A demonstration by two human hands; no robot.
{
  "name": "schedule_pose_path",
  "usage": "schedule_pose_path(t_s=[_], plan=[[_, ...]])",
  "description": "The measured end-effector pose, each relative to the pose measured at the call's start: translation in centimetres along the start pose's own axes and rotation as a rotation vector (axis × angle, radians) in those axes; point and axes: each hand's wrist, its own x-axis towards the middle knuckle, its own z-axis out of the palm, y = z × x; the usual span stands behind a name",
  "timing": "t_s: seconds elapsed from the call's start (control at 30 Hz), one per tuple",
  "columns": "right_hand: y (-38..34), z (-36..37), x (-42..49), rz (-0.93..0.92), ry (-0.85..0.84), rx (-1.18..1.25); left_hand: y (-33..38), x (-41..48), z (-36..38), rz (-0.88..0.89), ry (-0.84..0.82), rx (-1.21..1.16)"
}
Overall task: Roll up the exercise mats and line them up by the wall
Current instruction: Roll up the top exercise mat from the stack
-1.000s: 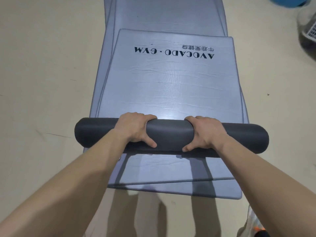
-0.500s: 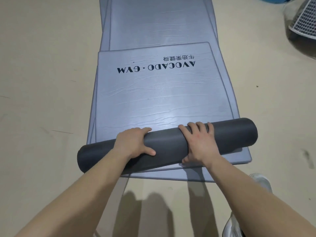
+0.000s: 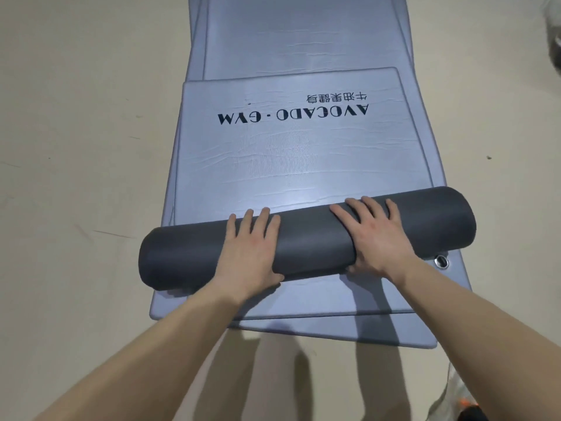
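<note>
A dark grey roll [image 3: 306, 241] of exercise mat lies across a stack of flat grey-blue mats [image 3: 288, 159], slightly slanted, its right end farther from me. The unrolled part of the top mat bears the upside-down print "AVOCADO · GYM". My left hand [image 3: 252, 253] lies flat on top of the roll left of its middle, fingers straight and pointing away. My right hand [image 3: 376, 235] presses on the roll right of its middle, fingers spread over the top. A metal eyelet [image 3: 440, 261] shows in a lower mat's corner by the roll's right end.
Beige floor [image 3: 76, 147] surrounds the mats on both sides. More flat mats [image 3: 303, 34] stretch away from me beyond the printed one. A dark object [image 3: 554, 44] sits at the right edge. My shoe [image 3: 464, 402] shows at the bottom right.
Both hands went from gripping the roll with curled fingers to lying flat on top of it. The roll has turned forward and now sits slanted, right end farther.
</note>
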Motion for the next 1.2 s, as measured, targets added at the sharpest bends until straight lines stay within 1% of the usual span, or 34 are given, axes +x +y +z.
schedule_pose_path(t_s=[0.07, 0.17, 0.2, 0.3, 0.4, 0.43, 0.47, 0.5, 0.57, 0.6, 0.63, 0.67, 0.7, 0.77, 0.83, 0.9, 1.0, 1.03, 1.1, 1.13, 1.2], plan=[[0.5, -0.7, 1.1, -0.034, -0.015, 0.005, 0.9, -0.5, 0.7, -0.023, 0.068, 0.063], [1.2, -1.4, 2.4, -0.046, -0.038, 0.043, 0.0, 0.8, 0.9, -0.014, 0.136, 0.030], [1.2, -1.9, 2.6, -0.052, -0.057, 0.046, -0.5, 1.2, 0.6, -0.009, 0.131, 0.014], [0.6, -2.7, 1.7, -0.062, -0.143, 0.075, -0.8, 0.7, -0.4, 0.025, 0.059, -0.013], [-0.4, -3.2, -0.3, -0.077, -0.297, 0.116, -0.7, -1.5, -1.5, 0.064, -0.079, -0.050], [-0.8, -3.0, -1.2, -0.075, -0.321, 0.134, -0.7, -2.0, -1.8, 0.085, -0.119, -0.057], [-1.4, -2.7, -2.2, -0.059, -0.313, 0.139, -0.7, -2.3, -2.2, 0.101, -0.163, -0.070], [-2.0, -2.2, -3.3, -0.035, -0.263, 0.126, -0.9, -2.2, -2.7, 0.107, -0.218, -0.089], [-3.5, -0.9, -5.4, 0.022, -0.089, 0.062, -1.9, -0.8, -3.9, 0.102, -0.330, -0.150], [-4.0, -0.6, -5.9, 0.045, -0.026, 0.049, -2.3, 0.0, -4.4, 0.101, -0.377, -0.187], [-4.2, -0.5, -5.8, 0.057, 0.001, 0.058, -2.6, 0.6, -4.7, 0.094, -0.399, -0.223], [-4.0, -0.9, -5.2, 0.057, 0.001, 0.073, -2.6, 0.8, -4.7, 0.076, -0.379, -0.240], [-3.6, -1.6, -4.1, 0.049, -0.016, 0.094, -2.4, 0.5, -4.5, 0.048, -0.304, -0.220], [-2.3, -3.3, -1.2, 0.019, -0.094, 0.144, -1.6, -1.0, -3.3, 0.002, -0.084, -0.065], [-1.5, -4.5, 0.6, -0.015, -0.150, 0.164, -0.9, -2.1, -1.9, 0.007, 0.014, 0.036], [-1.5, -3.9, 1.2, -0.003, -0.079, 0.119, -1.9, 0.0, -2.4, 0.020, 0.036, -0.022], [-2.9, -1.4, 0.3, 0.028, 0.066, -0.052, -3.9, 3.9, -4.1, 0.056, -0.053, -0.123], [-3.1, -0.8, 0.4, 0.029, 0.094, -0.063, -4.1, 4.3, -3.9, 0.060, -0.041, -0.130], [-2.7, -0.6, 2.0, 0.028, 0.137, -0.042, -4.0, 3.5, -2.3, 0.026, 0.059, -0.070], [-2.3, -1.1, 3.0, 0.017, 0.141, -0.031, -3.8, 2.8, -1.3, 0.008, 0.092, 0.004], [-1.7, -2.0, 4.6, -0.019, 0.112, -0.027, -3.6, 2.2, 0.2, 0.005, 0.092, 0.140]])
